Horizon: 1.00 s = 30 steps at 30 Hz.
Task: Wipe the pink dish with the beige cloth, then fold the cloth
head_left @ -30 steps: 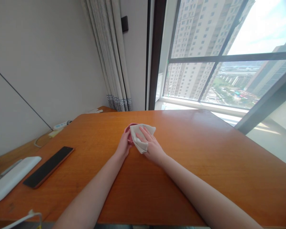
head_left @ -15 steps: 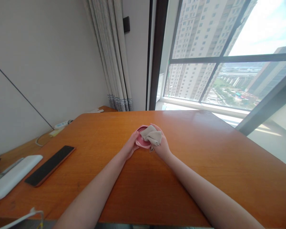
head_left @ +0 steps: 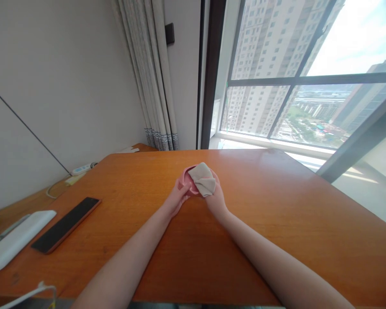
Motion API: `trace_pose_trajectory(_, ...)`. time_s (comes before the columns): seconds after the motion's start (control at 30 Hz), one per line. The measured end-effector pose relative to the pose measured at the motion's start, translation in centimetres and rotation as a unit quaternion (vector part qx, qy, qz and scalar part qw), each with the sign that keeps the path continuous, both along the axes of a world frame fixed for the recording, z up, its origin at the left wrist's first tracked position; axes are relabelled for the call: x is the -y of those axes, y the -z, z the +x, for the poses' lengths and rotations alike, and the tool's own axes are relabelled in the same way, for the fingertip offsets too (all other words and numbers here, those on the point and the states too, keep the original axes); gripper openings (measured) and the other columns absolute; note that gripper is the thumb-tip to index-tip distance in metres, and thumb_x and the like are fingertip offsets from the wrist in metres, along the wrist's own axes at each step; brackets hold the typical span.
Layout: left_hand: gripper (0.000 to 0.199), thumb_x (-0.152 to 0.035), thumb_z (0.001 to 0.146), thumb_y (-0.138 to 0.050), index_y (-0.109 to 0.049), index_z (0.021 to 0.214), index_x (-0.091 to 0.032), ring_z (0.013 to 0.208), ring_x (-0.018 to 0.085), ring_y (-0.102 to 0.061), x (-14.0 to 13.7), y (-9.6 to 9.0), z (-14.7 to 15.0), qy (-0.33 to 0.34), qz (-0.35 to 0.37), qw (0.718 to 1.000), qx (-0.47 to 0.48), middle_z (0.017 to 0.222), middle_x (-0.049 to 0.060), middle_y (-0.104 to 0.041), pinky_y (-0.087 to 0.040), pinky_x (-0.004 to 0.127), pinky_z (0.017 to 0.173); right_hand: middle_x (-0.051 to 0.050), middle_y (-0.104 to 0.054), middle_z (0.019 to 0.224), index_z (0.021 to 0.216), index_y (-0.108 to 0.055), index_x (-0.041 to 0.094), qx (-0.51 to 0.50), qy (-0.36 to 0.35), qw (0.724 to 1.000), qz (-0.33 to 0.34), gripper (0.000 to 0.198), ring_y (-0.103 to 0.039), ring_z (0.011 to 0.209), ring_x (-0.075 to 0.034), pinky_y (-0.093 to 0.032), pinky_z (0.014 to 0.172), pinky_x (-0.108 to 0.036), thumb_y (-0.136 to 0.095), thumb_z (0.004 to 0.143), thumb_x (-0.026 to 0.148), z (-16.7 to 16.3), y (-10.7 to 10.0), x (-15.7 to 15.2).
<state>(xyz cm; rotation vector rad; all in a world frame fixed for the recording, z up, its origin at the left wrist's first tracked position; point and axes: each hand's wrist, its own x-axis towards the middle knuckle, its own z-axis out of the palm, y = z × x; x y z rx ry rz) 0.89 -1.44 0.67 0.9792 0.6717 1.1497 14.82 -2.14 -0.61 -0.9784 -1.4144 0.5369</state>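
My left hand (head_left: 177, 196) is closed on the near left rim of a round pink dish (head_left: 185, 175), its thumb over the edge. The dish is tilted, with its hollow side partly turned towards me. A pale beige cloth (head_left: 203, 178), loosely folded, lies over the dish's right side and hides part of the inside. My right hand (head_left: 217, 199) is closed round the cloth and presses it against the dish; most of its fingers are hidden behind the cloth. Both hands are above the middle of the brown wooden table (head_left: 186, 253).
On the left lie a dark flat slab with an orange-brown edge (head_left: 66, 225) and a white rounded device (head_left: 21, 236). A white cable (head_left: 28, 296) crosses the near left corner. A power strip (head_left: 81, 170) lies by the wall. A curtain (head_left: 159, 86) and large windows stand beyond the table.
The cloth has shifted and spread upwards over the dish, covering more of its right side. The dish has tilted, and my left thumb now sits lower on its rim.
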Motion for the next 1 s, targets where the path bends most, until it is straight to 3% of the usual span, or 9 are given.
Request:
trace_pose_trajectory(0.13, 0.055, -0.055, 0.082, -0.054, -0.053, 0.128, -0.024, 0.123, 0.028, -0.050, 0.1, -0.2, -0.6, 0.097, -0.031, 0.994, 0.025, 0.134, 0.010, -0.054, -0.047, 0.044, 0.097, -0.009, -0.060, 0.123, 0.118, -0.059, 0.022, -0.013, -0.060, 0.997, -0.037, 0.042, -0.059, 0.110, -0.024, -0.046, 0.098, -0.041, -0.065, 0.077, 0.031, 1.9, -0.9, -1.2)
trace_pose_trajectory(0.23, 0.051, -0.044, 0.082, -0.059, -0.054, 0.127, -0.022, 0.123, 0.028, -0.050, -0.3, -0.1, -1.2, 0.081, -0.053, 0.995, 0.005, 0.133, 0.010, -0.055, -0.048, 0.041, 0.096, -0.009, -0.061, 0.121, 0.116, -0.060, 0.023, 0.022, -0.103, 0.993, -0.045, 0.040, -0.059, 0.110, -0.025, -0.047, 0.097, -0.042, -0.065, 0.077, 0.031, 2.5, -0.7, -1.7)
trace_pose_trajectory(0.37, 0.054, -0.040, 0.083, -0.057, -0.046, 0.134, -0.026, 0.123, 0.027, -0.050, -0.4, -0.4, -0.8, 0.033, -0.031, 0.998, 0.031, 0.138, 0.006, -0.050, -0.052, 0.038, 0.090, -0.010, -0.037, 0.145, 0.112, -0.064, 0.021, 0.072, -0.053, 0.996, -0.003, 0.034, -0.040, 0.131, -0.029, -0.037, 0.107, -0.045, -0.063, 0.079, 0.031, 1.0, 0.4, -0.4)
trace_pose_trajectory(0.5, 0.057, -0.039, 0.083, -0.059, -0.043, 0.136, -0.026, 0.124, 0.025, -0.049, 0.0, -1.0, -0.2, 0.046, 0.042, 0.994, 0.088, 0.139, 0.007, -0.049, -0.047, 0.035, 0.096, -0.006, -0.016, 0.154, 0.123, -0.056, 0.022, -0.022, -0.008, 1.000, -0.009, 0.042, -0.029, 0.138, -0.027, -0.030, 0.111, -0.045, -0.058, 0.084, 0.035, -1.9, 1.1, 1.4)
trace_pose_trajectory(0.6, 0.060, -0.044, 0.082, -0.061, -0.044, 0.135, -0.024, 0.131, 0.025, -0.041, 0.0, -0.7, -0.3, 0.095, 0.044, 0.987, 0.125, 0.141, 0.008, -0.047, -0.038, 0.035, 0.105, -0.008, -0.029, 0.149, 0.119, -0.058, 0.021, -0.102, 0.010, 0.994, -0.027, 0.042, -0.038, 0.132, -0.026, -0.030, 0.111, -0.042, -0.059, 0.082, 0.040, -2.1, 0.9, 1.3)
trace_pose_trajectory(0.73, 0.062, -0.059, 0.085, -0.046, -0.051, 0.130, -0.017, 0.131, 0.028, -0.041, -0.6, 0.5, -0.7, 0.156, -0.066, 0.979, 0.110, 0.136, 0.013, -0.052, -0.034, 0.043, 0.108, -0.009, -0.054, 0.130, 0.119, -0.059, 0.021, -0.102, -0.044, 0.992, -0.053, 0.052, -0.053, 0.117, -0.028, -0.040, 0.104, -0.043, -0.070, 0.071, 0.039, 0.8, -0.1, -0.6)
trace_pose_trajectory(0.83, 0.051, -0.049, 0.086, -0.052, -0.056, 0.124, -0.016, 0.121, 0.028, -0.052, -0.9, 1.1, -0.7, 0.119, -0.100, 0.984, 0.084, 0.127, 0.012, -0.059, -0.037, 0.044, 0.105, -0.007, -0.063, 0.118, 0.111, -0.064, 0.022, -0.044, -0.121, 0.989, -0.078, 0.047, -0.060, 0.108, -0.028, -0.045, 0.098, -0.043, -0.072, 0.067, 0.038, 2.5, -0.3, -2.1)
trace_pose_trajectory(0.9, 0.043, -0.040, 0.085, -0.058, -0.058, 0.121, -0.018, 0.116, 0.024, -0.056, -1.0, 1.2, -0.6, 0.063, -0.086, 0.991, 0.084, 0.123, 0.010, -0.062, -0.039, 0.039, 0.104, -0.006, -0.064, 0.117, 0.110, -0.066, 0.024, -0.018, -0.127, 0.989, -0.070, 0.044, -0.058, 0.111, -0.028, -0.044, 0.100, -0.044, -0.071, 0.069, 0.039, 2.6, 0.1, -2.4)
trace_pose_trajectory(1.0, 0.041, -0.035, 0.083, -0.061, -0.057, 0.121, -0.020, 0.112, 0.021, -0.057, -1.0, 0.9, -0.3, 0.016, -0.051, 0.993, 0.106, 0.126, 0.007, -0.060, -0.043, 0.035, 0.101, -0.007, -0.050, 0.136, 0.109, -0.067, 0.024, 0.004, -0.110, 0.993, -0.032, 0.038, -0.045, 0.127, -0.029, -0.036, 0.107, -0.044, -0.069, 0.074, 0.038, 1.4, 1.0, -1.7)
